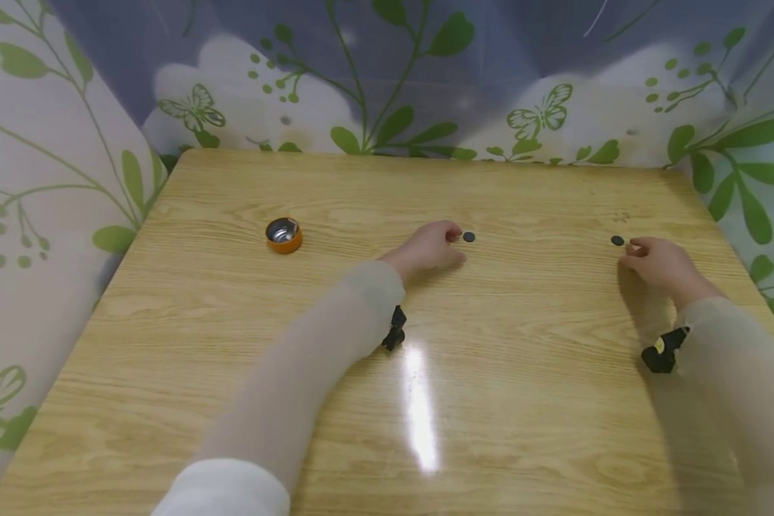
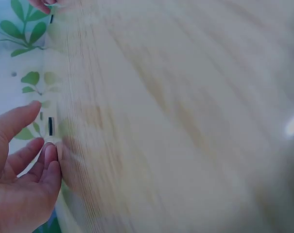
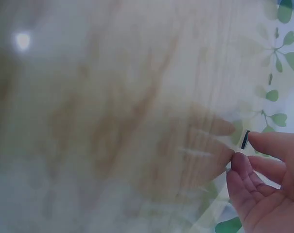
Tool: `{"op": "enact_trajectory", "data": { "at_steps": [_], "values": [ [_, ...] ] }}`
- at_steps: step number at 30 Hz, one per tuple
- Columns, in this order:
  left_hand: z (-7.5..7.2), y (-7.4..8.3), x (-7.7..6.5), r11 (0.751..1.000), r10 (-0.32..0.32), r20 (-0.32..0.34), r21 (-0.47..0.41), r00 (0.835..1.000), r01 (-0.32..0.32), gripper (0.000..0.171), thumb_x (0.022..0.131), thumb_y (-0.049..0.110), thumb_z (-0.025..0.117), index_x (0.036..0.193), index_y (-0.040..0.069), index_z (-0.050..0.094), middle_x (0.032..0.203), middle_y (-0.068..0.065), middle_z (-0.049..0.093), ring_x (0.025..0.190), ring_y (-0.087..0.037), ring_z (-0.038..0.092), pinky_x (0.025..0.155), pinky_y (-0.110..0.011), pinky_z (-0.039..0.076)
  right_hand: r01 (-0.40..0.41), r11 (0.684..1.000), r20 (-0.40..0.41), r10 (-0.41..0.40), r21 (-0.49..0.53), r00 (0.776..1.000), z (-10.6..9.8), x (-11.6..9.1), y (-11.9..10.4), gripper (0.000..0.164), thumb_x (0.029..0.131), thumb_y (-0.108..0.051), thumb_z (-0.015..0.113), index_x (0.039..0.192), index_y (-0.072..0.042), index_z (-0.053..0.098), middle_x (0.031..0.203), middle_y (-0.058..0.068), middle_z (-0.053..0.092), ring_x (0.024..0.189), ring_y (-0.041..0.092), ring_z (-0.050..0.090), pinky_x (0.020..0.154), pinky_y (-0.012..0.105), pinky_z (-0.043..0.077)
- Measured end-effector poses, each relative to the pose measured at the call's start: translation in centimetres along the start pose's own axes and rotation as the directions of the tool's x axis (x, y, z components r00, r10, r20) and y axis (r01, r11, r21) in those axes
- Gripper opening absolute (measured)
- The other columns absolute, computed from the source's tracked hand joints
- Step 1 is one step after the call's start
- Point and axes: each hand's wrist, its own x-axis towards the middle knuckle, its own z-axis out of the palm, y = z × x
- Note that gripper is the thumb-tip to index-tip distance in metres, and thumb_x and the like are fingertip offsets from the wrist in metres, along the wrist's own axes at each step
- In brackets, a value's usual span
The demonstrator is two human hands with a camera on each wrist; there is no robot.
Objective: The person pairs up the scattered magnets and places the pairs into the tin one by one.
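Green leaves and butterflies are printed on the white-and-blue backdrop [image 1: 490, 122] by which the pale wood-grain table [image 1: 522, 430] is surrounded; at its upper left, a small orange bowl with a silvery inside [image 1: 285, 248] is set. Just right of centre, a thin, round black disc [image 1: 469, 236] is laid flat beside the left hand [image 1: 423, 249], whose thumb and fingers are spread, with nothing pinched. Toward the upper right, a second round black disc [image 1: 617, 241] is seen at the fingertips of the right hand [image 1: 667, 266], which are loosely bent; no pinch is shown, and whether contact is made cannot be told. Being so thin, each disc is probably best gripped by opposite edges, fingertips held low; if pressed off-centre, it might be slid away.
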Motion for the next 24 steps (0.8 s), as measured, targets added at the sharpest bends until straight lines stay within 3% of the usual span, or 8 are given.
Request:
{"op": "enact_trajectory", "data": {
  "at_steps": [4, 9, 12, 17, 24],
  "values": [
    [0.5, 0.4, 0.9, 0.999, -0.009, -0.061, 0.047, 0.998, 0.012, 0.051, 0.085, 0.018, 0.066, 0.131, 0.003, 0.049, 0.117, -0.006, 0.055, 0.106, -0.016, 0.05, 0.092, -0.023, 0.038, 0.033, 0.999, -0.013, -0.033, -0.029, 0.999, -0.1, 0.7, 0.0, 0.056, 0.097, -0.021, 0.045, 0.134, 0.017, 0.027, 0.118, 0.041, 0.043, 0.107, 0.053, 0.042, 0.092, 0.06, 0.031],
    [0.6, 1.1, 1.5, 0.995, 0.008, -0.083, 0.099, 0.997, 0.0, 0.046, 0.085, 0.015, 0.065, 0.128, 0.003, 0.052, 0.111, -0.006, 0.057, 0.1, -0.016, 0.052, 0.088, -0.022, 0.039, 0.057, 0.998, -0.042, -0.058, -0.034, 0.997, 0.0, 1.2, -0.2, 0.049, 0.095, -0.014, 0.046, 0.133, 0.014, 0.034, 0.111, 0.037, 0.048, 0.093, 0.044, 0.049, 0.082, 0.055, 0.037],
    [0.7, 1.3, 1.8, 0.992, 0.009, -0.094, 0.122, 0.996, 0.002, 0.043, 0.087, 0.014, 0.064, 0.126, 0.003, 0.054, 0.105, -0.005, 0.058, 0.095, -0.015, 0.05, 0.085, -0.022, 0.039, 0.056, 0.998, -0.036, -0.057, -0.032, 0.998, 0.0, 1.4, -0.5, 0.046, 0.095, -0.013, 0.047, 0.132, 0.013, 0.037, 0.116, 0.037, 0.049, 0.098, 0.048, 0.049, 0.085, 0.056, 0.037],
    [0.9, 1.5, 2.3, 0.983, -0.034, -0.12, 0.175, 0.992, 0.055, 0.038, 0.089, 0.016, 0.063, 0.125, 0.005, 0.057, 0.103, -0.003, 0.058, 0.094, -0.014, 0.049, 0.088, -0.021, 0.038, 0.067, 0.998, -0.035, -0.067, -0.002, 0.997, 0.1, 1.9, -1.4, 0.04, 0.096, -0.014, 0.049, 0.127, 0.012, 0.046, 0.124, 0.037, 0.044, 0.115, 0.053, 0.037, 0.096, 0.06, 0.029],
    [1.2, 2.0, 2.3, 0.98, -0.096, -0.18, 0.154, 0.979, 0.124, 0.028, 0.089, 0.016, 0.065, 0.115, 0.009, 0.064, 0.104, -0.003, 0.062, 0.096, -0.015, 0.054, 0.087, -0.024, 0.04, 0.105, 0.994, -0.11, -0.101, 0.024, 0.989, 0.3, 2.6, -2.8, 0.027, 0.093, -0.009, 0.055, 0.109, 0.012, 0.059, 0.11, 0.032, 0.056, 0.103, 0.048, 0.048, 0.088, 0.058, 0.035]
  ]
}}
